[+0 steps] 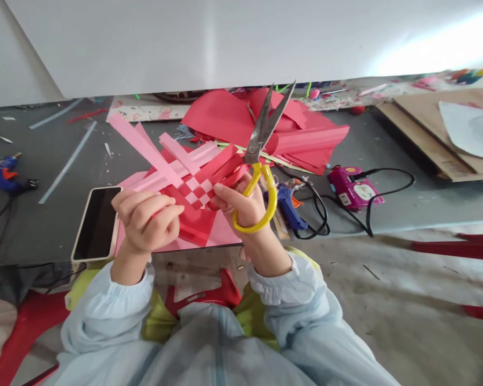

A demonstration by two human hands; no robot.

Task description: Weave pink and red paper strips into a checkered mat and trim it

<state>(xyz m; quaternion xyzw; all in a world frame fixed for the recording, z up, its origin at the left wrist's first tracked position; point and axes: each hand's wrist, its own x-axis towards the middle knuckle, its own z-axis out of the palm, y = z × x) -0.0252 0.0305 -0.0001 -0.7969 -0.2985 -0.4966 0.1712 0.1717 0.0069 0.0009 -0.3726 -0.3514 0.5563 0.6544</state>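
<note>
My right hand (pixel 241 202) pinches the edge of a red-and-pink woven paper piece (pixel 196 191), thumb on top. The weave forms a small checkerboard, with loose pink strips (pixel 143 147) sticking out to the upper left. Yellow-handled scissors (pixel 261 155) hang on the same hand, a handle loop around it, blades pointing away and slightly parted. Just left of the weave is my left hand (pixel 148 219), its fingers curled closed. A bit of red shows between those fingers; what it is, I cannot make out. Red and pink sheets (pixel 221 230) lie beneath the weave.
A phone (pixel 96 224) lies by the table's near edge. Red paper sheets (pixel 306 139) are piled behind the scissors. To the right are a blue glue gun (pixel 292 208), a purple plug box (pixel 354 187) with a black cord, and cardboard (pixel 422 136). Another blue glue gun (pixel 4 174) sits far left.
</note>
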